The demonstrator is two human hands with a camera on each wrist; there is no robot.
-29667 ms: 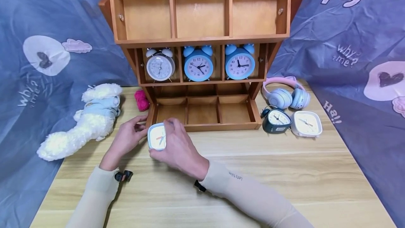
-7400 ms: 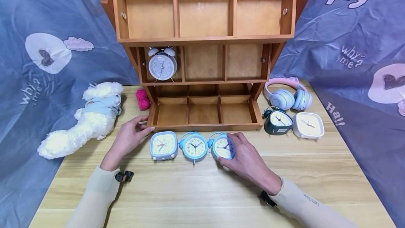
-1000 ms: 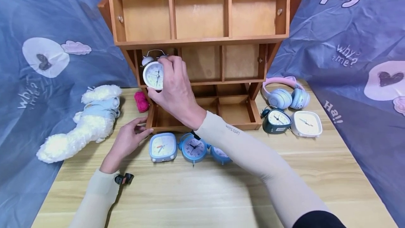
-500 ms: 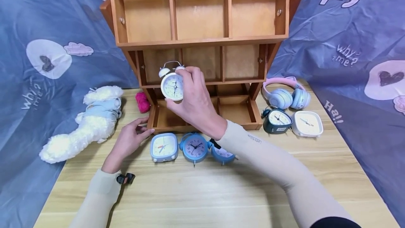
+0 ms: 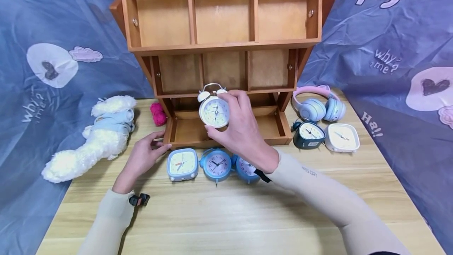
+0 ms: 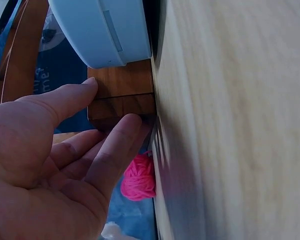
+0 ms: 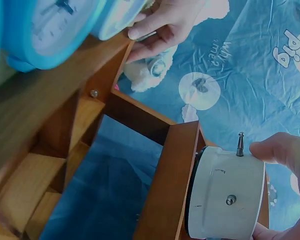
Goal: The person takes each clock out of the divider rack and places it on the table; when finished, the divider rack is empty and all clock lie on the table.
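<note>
My right hand (image 5: 242, 129) pinches a white twin-bell alarm clock (image 5: 214, 111) between thumb and fingers, in front of the wooden shelf's lower tiers. Its rear, with metal knobs, faces the right wrist camera. My left hand (image 5: 145, 154) holds the lower left corner of the wooden shelf (image 5: 226, 45); in the left wrist view the thumb lies on the front and the fingers at the side. In a row before the shelf stand a light-blue square clock (image 5: 182, 164), a blue twin-bell clock (image 5: 217, 165) and another blue twin-bell clock (image 5: 247, 168), partly hidden by my right wrist.
Right of the shelf are pink-and-blue headphones (image 5: 316, 107), a dark green clock (image 5: 309, 134) and a white square clock (image 5: 342, 137). On the left lie a white plush toy (image 5: 95, 141) and pink yarn (image 5: 158, 114). Blue printed cloth hangs behind.
The white twin-bell clock has come out of the middle tier's left compartment, moving right and down in my right hand. Earlier, two blue clocks went from that tier to the table. My left hand stays put.
</note>
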